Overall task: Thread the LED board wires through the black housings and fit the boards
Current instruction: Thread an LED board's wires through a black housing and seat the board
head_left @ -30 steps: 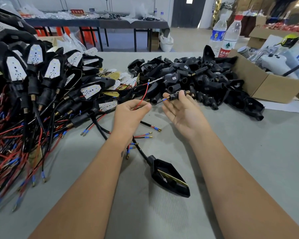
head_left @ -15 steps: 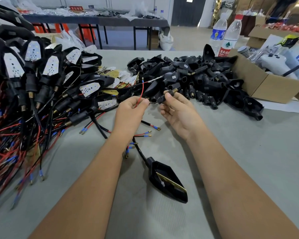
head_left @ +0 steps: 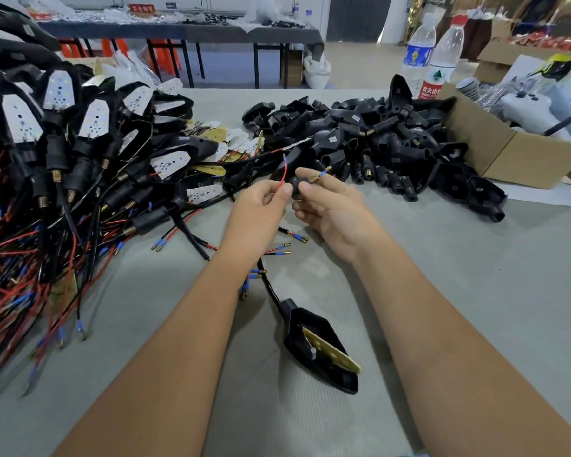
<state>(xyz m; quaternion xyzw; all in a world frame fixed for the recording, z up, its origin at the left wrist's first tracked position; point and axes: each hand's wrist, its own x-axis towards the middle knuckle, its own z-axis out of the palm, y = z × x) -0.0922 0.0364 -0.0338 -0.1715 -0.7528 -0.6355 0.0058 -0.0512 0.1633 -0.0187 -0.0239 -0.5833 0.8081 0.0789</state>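
My left hand (head_left: 261,206) pinches a thin red wire (head_left: 283,174) that loops up from its fingertips. My right hand (head_left: 330,209) grips a small black housing piece (head_left: 298,187); a blue-sleeved brass wire tip (head_left: 320,175) sticks out of its far end. The two hands touch at the fingertips over the grey table (head_left: 475,291). Between my forearms lies a black arrow-shaped housing (head_left: 320,347) with a yellow LED board (head_left: 332,351) sitting loosely in it and a black cable running up from it.
A big heap of finished units with white LED boards and red and black wires (head_left: 63,179) fills the left. A pile of black housings (head_left: 376,140) lies at centre back. A cardboard box (head_left: 515,153) and two water bottles (head_left: 432,57) stand at the right.
My hands have come together and moved nearer to me. The housing piece has turned in my right hand, and the blue wire tip now pokes out of its far end.
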